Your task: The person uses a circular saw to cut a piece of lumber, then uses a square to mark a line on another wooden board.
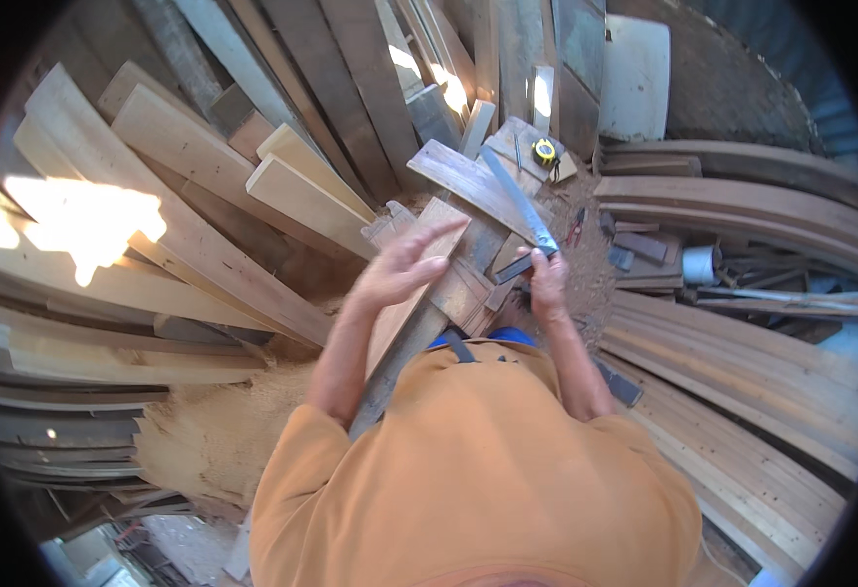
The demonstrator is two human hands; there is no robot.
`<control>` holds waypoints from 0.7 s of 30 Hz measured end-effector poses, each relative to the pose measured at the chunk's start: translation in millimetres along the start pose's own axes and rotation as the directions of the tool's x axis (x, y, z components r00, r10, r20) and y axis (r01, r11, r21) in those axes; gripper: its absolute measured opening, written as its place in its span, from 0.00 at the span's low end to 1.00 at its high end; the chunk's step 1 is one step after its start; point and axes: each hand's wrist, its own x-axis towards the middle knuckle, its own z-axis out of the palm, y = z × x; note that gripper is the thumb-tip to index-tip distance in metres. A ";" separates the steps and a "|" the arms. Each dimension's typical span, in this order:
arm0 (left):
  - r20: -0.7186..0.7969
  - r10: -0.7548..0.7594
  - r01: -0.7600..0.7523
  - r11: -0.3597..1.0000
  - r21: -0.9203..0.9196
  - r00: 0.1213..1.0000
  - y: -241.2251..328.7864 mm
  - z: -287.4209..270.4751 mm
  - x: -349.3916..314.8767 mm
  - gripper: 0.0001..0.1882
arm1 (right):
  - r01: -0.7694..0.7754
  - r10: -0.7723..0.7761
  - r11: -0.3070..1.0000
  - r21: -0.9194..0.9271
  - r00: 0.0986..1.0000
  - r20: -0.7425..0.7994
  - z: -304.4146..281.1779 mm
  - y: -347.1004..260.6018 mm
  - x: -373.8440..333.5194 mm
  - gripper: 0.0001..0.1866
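Right of centre, your right hand (547,282) pinched the square (520,203), probably light, stiff, best held by its stock (515,268); your left hand (397,271), spread, hung over the board (395,325)

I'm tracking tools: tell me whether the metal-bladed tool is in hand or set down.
In hand: the right hand grips the metal-bladed tool near where its dark handle starts.

Yellow tape measure (544,151), white container (699,265) near stacked planks (742,367), heaped sawdust (215,430)
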 end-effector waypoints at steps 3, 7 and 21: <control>-0.167 0.280 -0.310 0.931 -0.194 0.945 180.5 18.2 -38.9 0.58 | 0.231 -0.179 0.912 -0.339 0.968 0.179 24.4 35.2 17.7 0.08; -0.093 0.399 -0.387 0.914 0.123 0.912 309.2 37.1 -116.9 0.49 | 0.453 -0.148 0.628 -0.633 0.868 0.474 89.0 49.0 2.0 0.13; -0.216 0.080 0.047 0.848 0.528 0.973 402.9 54.2 -183.0 0.20 | 0.660 0.177 0.262 -0.704 0.684 0.707 126.6 116.7 5.1 0.21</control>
